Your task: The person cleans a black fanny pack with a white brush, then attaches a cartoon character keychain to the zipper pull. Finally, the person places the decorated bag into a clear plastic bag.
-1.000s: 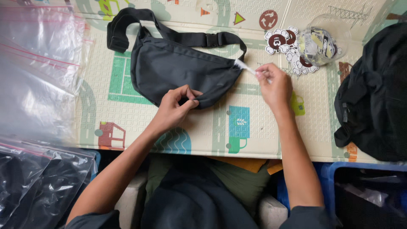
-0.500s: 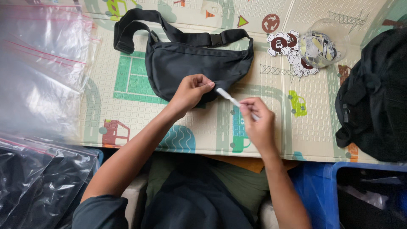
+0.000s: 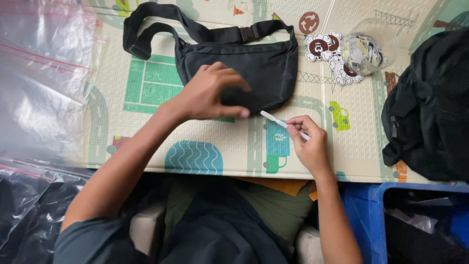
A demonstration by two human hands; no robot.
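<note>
A black waist bag [image 3: 266, 63] with a long buckled strap lies on a patterned play mat [image 3: 146, 142]. My left hand [image 3: 212, 93] rests on the bag's lower left part, fingers spread and curved over the fabric. Just below the bag's lower edge, my right hand [image 3: 308, 142] pinches a thin white strip [image 3: 273, 119] whose free end points toward the bag. The strip does not touch the bag.
Clear plastic bags [image 3: 41, 78] are piled at the left. A clear tub with round stickers [image 3: 359, 51] sits at the back right. A black backpack [image 3: 432, 102] lies at the right edge, a blue bin [image 3: 366, 215] below it.
My right hand pulled the white strip away from the bag's right end, down and toward me. My left hand shifted on the bag and now lies flatter across it.
</note>
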